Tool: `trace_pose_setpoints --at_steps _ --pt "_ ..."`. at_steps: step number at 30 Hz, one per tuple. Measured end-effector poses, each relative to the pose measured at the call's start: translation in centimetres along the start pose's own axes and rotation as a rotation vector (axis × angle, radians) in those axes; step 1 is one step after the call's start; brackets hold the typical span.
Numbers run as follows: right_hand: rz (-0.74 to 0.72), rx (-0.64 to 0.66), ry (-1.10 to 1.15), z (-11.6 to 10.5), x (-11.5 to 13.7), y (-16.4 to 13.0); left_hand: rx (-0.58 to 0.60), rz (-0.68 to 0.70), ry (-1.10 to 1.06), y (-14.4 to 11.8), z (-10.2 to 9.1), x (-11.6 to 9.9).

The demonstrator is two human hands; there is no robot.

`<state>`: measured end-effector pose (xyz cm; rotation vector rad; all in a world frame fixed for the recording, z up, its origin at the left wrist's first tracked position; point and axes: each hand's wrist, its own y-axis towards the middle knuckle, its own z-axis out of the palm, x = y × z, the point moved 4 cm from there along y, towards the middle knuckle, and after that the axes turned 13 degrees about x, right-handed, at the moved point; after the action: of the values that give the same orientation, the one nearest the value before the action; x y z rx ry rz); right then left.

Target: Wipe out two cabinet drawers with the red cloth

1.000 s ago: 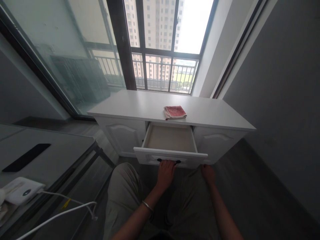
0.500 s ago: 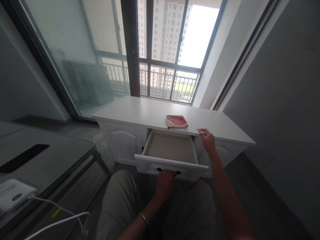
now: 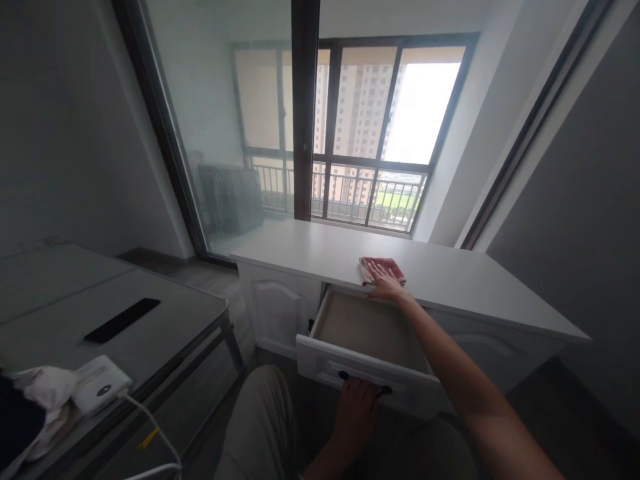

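Daylight enters through the window (image 3: 385, 140) at the back, where the sky pane is blown out to white. The room itself is dim and grey. The cabinet (image 3: 450, 280) top catches soft light, while its front and the floor below lie in shadow. Straight lines bow toward the picture's edges, a wide-lens distortion. The glass partition (image 3: 220, 133) looks hazy, with faint reflections.

Right hand (image 3: 384, 283) flat on folded red cloth (image 3: 387, 266) atop white cabinet (image 3: 465, 283); left hand (image 3: 356, 415) grips handle (image 3: 364, 385) of open drawer (image 3: 367, 330).
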<state>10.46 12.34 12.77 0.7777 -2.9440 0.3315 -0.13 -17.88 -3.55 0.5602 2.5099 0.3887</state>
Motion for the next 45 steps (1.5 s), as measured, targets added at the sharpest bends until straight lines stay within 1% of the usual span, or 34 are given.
trace_pose_setpoints --at_steps 5,8,11,13,15,19,22,25,27,28,30,31,33,34,37,39,40,42,44,45 --pt "0.096 -0.020 0.075 0.2 0.3 -0.1 0.018 0.002 0.003 0.1 -0.5 0.0" --pt "0.107 -0.048 0.096 0.4 1.0 -0.6 0.031 0.011 0.001 0.1 -0.8 -0.2" --pt "0.041 -0.127 0.104 0.3 1.6 -1.9 0.035 0.018 0.018 0.1 -1.3 -0.4" --pt "-0.027 -0.183 0.093 -0.1 1.8 -3.1 0.039 0.024 0.030 0.1 -1.6 -0.5" --pt "-0.108 -0.209 0.073 -0.6 1.6 -4.3 0.045 0.032 0.037 0.1 -1.8 -0.6" --pt "-0.262 -0.242 0.083 -1.2 0.5 -5.9 0.057 0.029 0.034 0.3 -2.1 -0.6" --pt "-0.296 -0.300 0.117 -0.6 -0.5 -6.2 0.048 0.029 -0.015 0.4 -2.9 -1.0" --pt "-0.231 -0.316 0.131 0.4 -1.1 -6.2 -0.006 0.065 -0.124 -0.8 -4.7 -1.7" --pt "-0.190 -0.276 0.128 1.0 -1.0 -6.2 -0.043 0.099 -0.180 -2.8 -5.8 -1.7" --pt "-0.177 -0.250 0.124 1.1 -0.8 -6.3 -0.048 0.109 -0.179 -4.2 -6.2 -1.4" --pt "-0.152 -0.213 0.120 1.1 -0.5 -6.5 -0.080 0.084 -0.136 -7.2 -6.7 0.2" --pt "-0.132 -0.204 0.122 1.0 -0.5 -6.5 -0.106 0.053 -0.100 -8.8 -6.8 1.6" --pt "-0.096 -0.190 0.130 0.8 -0.4 -6.6 -0.134 -0.008 -0.011 -11.9 -6.7 5.3" --pt "-0.088 -0.178 0.132 0.8 -0.4 -6.5 -0.103 -0.081 0.033 -13.2 -6.6 7.5" --pt "-0.113 -0.144 0.133 0.8 -0.3 -6.2 -0.119 -0.323 0.162 -16.5 -6.8 14.2" --pt "-0.155 -0.146 0.135 1.0 0.3 -6.1 -0.130 -0.468 0.228 -18.0 -7.0 17.5" --pt "-0.173 -0.166 0.135 1.2 0.7 -6.2 -0.128 -0.512 0.253 -18.4 -7.0 18.5" --pt "-0.194 -0.252 0.123 1.7 1.9 -6.3 -0.100 -0.554 0.288 -18.6 -6.7 19.7" --pt "-0.230 -0.347 0.075 2.5 3.5 -6.4 -0.059 -0.559 0.324 -18.3 -6.2 19.8" --pt "-0.275 -0.366 0.036 3.1 4.5 -6.4 -0.041 -0.555 0.344 -18.0 -5.9 19.6"
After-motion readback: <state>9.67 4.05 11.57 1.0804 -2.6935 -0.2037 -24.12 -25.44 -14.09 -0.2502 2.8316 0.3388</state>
